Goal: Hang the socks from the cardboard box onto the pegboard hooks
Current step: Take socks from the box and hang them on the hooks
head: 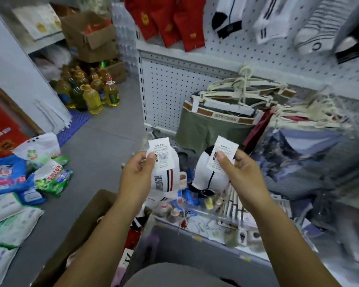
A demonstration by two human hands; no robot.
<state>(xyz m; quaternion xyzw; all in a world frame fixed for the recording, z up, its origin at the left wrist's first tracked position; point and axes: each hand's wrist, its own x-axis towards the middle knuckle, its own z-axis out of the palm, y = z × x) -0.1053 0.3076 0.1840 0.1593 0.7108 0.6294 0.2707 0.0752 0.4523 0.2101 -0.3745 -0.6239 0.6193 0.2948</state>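
Hands are holding up two packs of socks side by side in front of the pegboard (170, 79). The left hand (136, 175) is pinching a white sock pair (164, 179) with red and dark stripes, thumb pressing on its paper label. The right hand (239, 172) is gripping a white-and-black sock pair (205, 175) by its label the same way. Below the left forearm, the cardboard box (81, 224) is sitting open on the floor. Red socks (170, 21) and striped white socks (272, 19) are hanging on the board above.
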